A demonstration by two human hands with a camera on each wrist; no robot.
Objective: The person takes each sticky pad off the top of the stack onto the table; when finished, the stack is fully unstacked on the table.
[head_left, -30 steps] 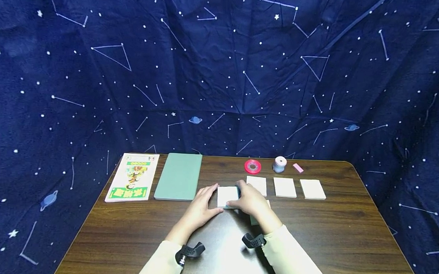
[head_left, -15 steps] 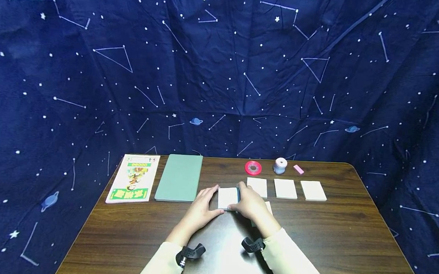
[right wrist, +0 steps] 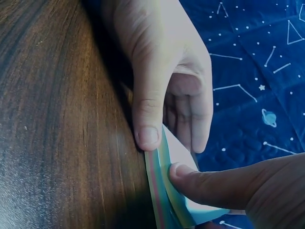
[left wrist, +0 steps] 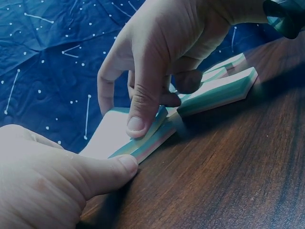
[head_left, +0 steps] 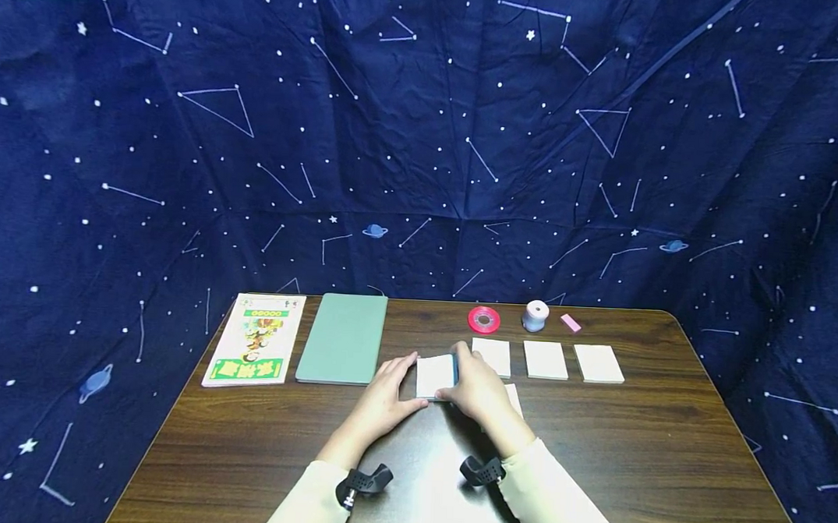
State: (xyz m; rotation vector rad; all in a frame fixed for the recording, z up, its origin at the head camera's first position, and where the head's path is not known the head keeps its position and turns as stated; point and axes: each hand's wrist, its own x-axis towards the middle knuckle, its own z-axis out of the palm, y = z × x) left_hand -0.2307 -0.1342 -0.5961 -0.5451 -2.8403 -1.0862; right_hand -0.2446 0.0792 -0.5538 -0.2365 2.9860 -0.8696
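Between my hands lies a square note pad (head_left: pixel 433 376) with a white top and coloured layers along its edge. My left hand (head_left: pixel 383 396) holds its left side, the thumb at the near corner and the fingers towards the far corner. My right hand (head_left: pixel 480 385) pinches the upper sheets at the right side, its thumb (left wrist: pixel 137 125) on the near edge. In the left wrist view these sheets stand bent up, with a gap above the lower layers. Another layered pad (left wrist: pixel 219 93) lies just right, mostly hidden under my right wrist in the head view.
Three white square pads (head_left: pixel 545 361) sit in a row behind my right hand. Beyond them are a red ring-shaped spool (head_left: pixel 483 320), a pale spool (head_left: pixel 535 316) and a small pink block (head_left: pixel 570 323). A green notebook (head_left: pixel 341 339) and an illustrated book (head_left: pixel 256 339) lie left.
My right hand has lifted the pad's upper sheets slightly, and the white top now looks more bent at the right. Both hands stay in nearly the same place.
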